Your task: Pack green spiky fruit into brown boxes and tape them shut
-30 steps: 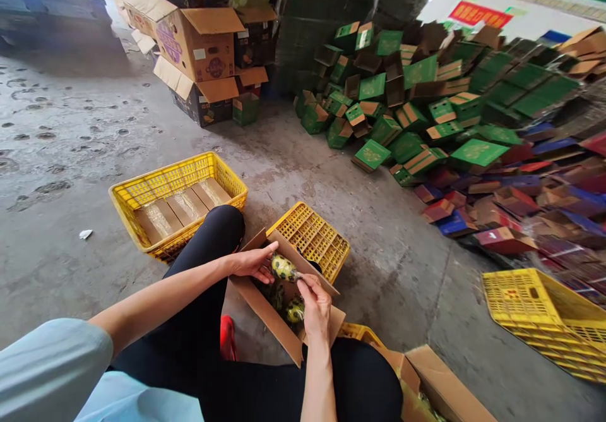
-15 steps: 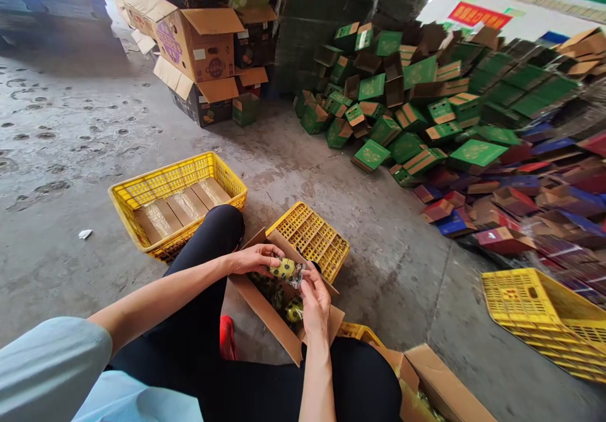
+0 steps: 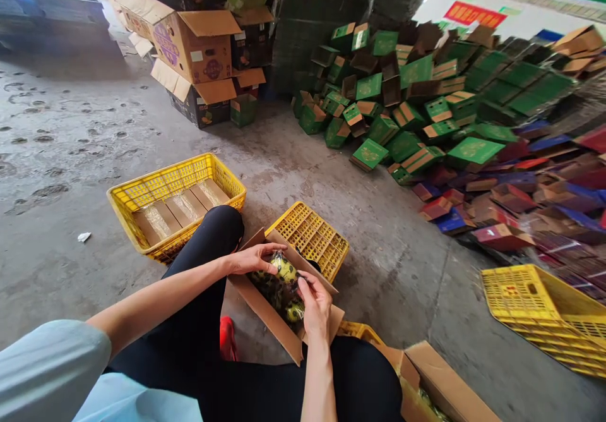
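Note:
Both hands hold a yellow-green, dark-spotted packet in clear plastic (image 3: 285, 269) over an open cardboard box (image 3: 265, 306). At its left end, my left hand (image 3: 255, 259) pinches it between thumb and fingers. My right hand (image 3: 316, 297) grips the other end, fingers curled with the thumb pressed on the wrap. What is inside the plastic I cannot name for sure. More yellow-green, dark-spotted pieces (image 3: 294, 311) lie inside the box, partly hidden by the hands. The box sits between my legs, its flaps standing open.
A yellow crate (image 3: 118, 210) with several taped cartons (image 3: 180, 208) stands to the left. An upturned yellow crate (image 3: 315, 232) touches the box's far side. Another open carton (image 3: 449, 378) is by my right knee, and a yellow crate (image 3: 516, 295) lies further right. Green boxes (image 3: 369, 153) are heaped behind.
The packet has turned and tilted a little between my hands, its right end now lower. My left fingers have lifted slightly and stretched along its top. The camera view has shifted slightly.

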